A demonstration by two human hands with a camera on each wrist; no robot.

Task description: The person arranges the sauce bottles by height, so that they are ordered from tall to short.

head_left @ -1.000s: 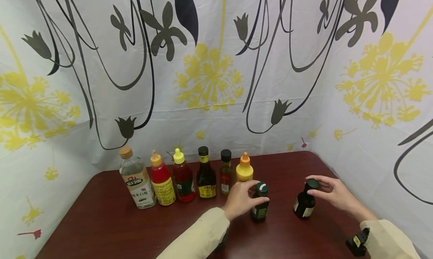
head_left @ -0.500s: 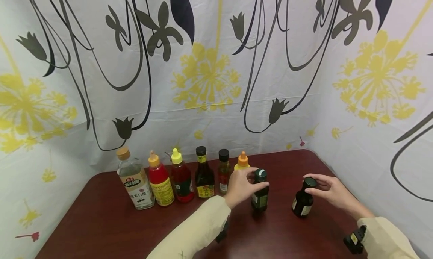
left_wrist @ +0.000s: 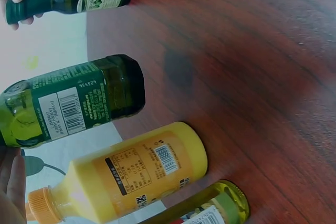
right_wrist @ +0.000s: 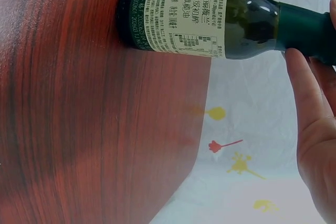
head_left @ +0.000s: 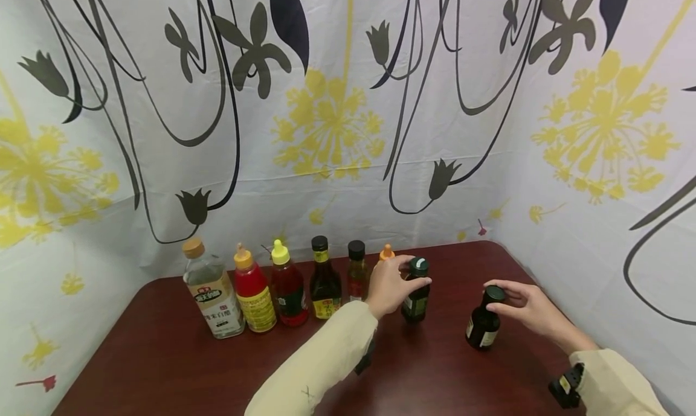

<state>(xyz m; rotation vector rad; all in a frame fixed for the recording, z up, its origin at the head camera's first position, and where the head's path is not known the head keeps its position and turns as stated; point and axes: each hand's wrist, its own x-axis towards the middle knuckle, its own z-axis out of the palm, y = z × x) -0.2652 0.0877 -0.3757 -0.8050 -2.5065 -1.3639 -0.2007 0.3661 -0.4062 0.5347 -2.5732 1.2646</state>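
My left hand (head_left: 390,283) holds a green-capped, dark green glass bottle (head_left: 415,304) near its top, thumb on one side and fingers on the other. In the left wrist view this bottle's green label with a barcode (left_wrist: 68,111) faces the camera, and a dark shadow lies on the table off its base. At the right, my right hand (head_left: 530,307) grips a slim olive oil bottle (head_left: 483,326) by its neck and cap. The right wrist view shows its cream label (right_wrist: 184,22) and the thumb at the green neck; its base is at the tabletop.
Beside the left hand stands a yellow squeeze bottle (left_wrist: 139,171), mostly hidden in the head view. Leftward runs a row: black-capped bottle (head_left: 357,274), dark sauce bottle (head_left: 325,283), two red squeeze bottles and a clear vinegar bottle (head_left: 214,295). Patterned cloth hangs behind the table (head_left: 217,380).
The left hand has carried its green bottle farther back on the table, level with the row, covering more of the yellow bottle. The right hand keeps its hold on the olive oil bottle.
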